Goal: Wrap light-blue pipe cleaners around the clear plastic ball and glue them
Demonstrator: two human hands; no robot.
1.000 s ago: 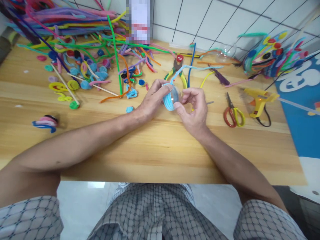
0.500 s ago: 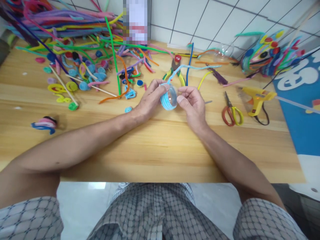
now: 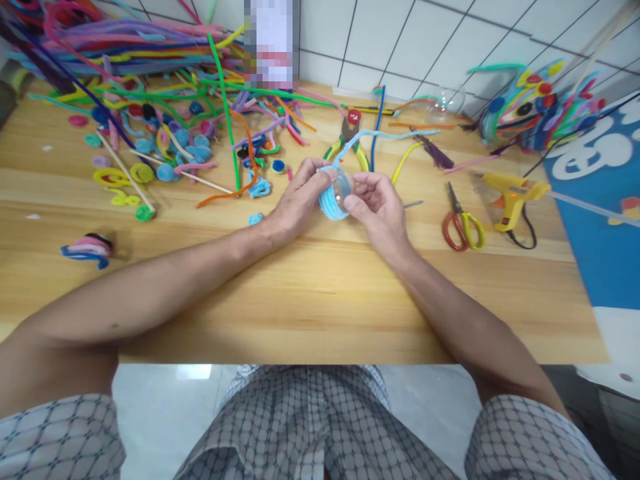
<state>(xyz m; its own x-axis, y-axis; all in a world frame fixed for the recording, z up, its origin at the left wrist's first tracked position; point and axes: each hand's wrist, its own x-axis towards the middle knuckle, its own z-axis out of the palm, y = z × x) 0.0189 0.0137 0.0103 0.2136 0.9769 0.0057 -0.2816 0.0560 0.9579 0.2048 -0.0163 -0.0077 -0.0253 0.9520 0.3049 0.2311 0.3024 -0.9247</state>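
Note:
A clear ball (image 3: 342, 189), partly wrapped in rows of light blue pipe cleaner (image 3: 332, 204), is held above the table's middle. My left hand (image 3: 306, 197) grips its left side, thumb on top near the wrapped rows. From there a loose pipe cleaner end (image 3: 370, 133) rises and bends away to the right. On the ball's right side is my right hand (image 3: 380, 205), thumb against the clear surface and fingers curled behind. Just beyond the ball lie pliers (image 3: 352, 137) with green and yellow handles, a red ball-shaped piece at their jaws.
Scissors (image 3: 463, 223) and a yellow glue gun (image 3: 515, 197) lie to the right. Decorated balls (image 3: 517, 110) and another clear ball (image 3: 445, 103) stand at the back right. Pipe cleaners (image 3: 130, 47) and small coiled pieces (image 3: 167, 172) crowd the left. A striped coil piece (image 3: 89, 250) lies nearer.
My right hand has shifted slightly left, bringing its thumb onto the clear side of the ball. My left hand keeps its grip with little movement.

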